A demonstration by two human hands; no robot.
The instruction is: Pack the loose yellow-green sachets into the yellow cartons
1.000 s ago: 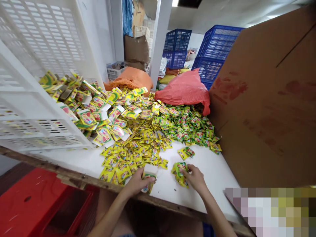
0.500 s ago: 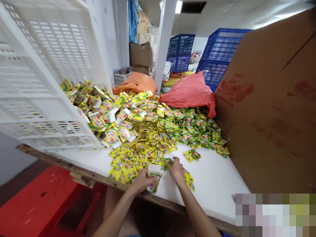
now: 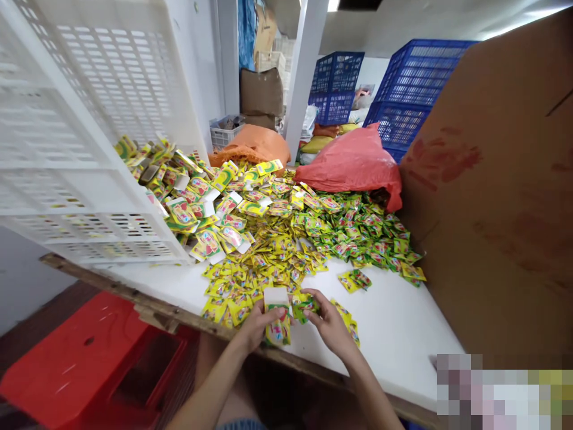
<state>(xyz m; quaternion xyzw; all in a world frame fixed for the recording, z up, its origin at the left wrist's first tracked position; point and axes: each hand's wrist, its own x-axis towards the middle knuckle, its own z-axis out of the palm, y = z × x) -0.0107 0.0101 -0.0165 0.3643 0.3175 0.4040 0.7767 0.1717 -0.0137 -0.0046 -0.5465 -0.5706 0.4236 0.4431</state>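
Note:
My left hand (image 3: 256,327) grips a small yellow and green carton (image 3: 277,328) upright near the table's front edge, its white top flap standing up. Beside it, my right hand (image 3: 330,325) pinches a green and yellow sachet (image 3: 305,306) between thumb and fingers, close to the carton's right side. Past my hands spreads a heap of yellow sachets (image 3: 268,251), with green sachets (image 3: 358,233) heaped to the right. More cartons (image 3: 210,242) lie in a pile on the left. A few sachets (image 3: 354,280) lie apart on the white table (image 3: 394,322).
A white plastic crate (image 3: 80,191) lies on its side at the left. A large cardboard box (image 3: 487,227) stands at the right. An orange sack (image 3: 255,145) and a red sack (image 3: 353,164) lie behind the heaps. A red stool (image 3: 76,352) stands below left.
My right hand has drawn back slightly and turned, now holding the sachet up beside the carton. The carton in my left hand is more upright and turned with its printed face showing.

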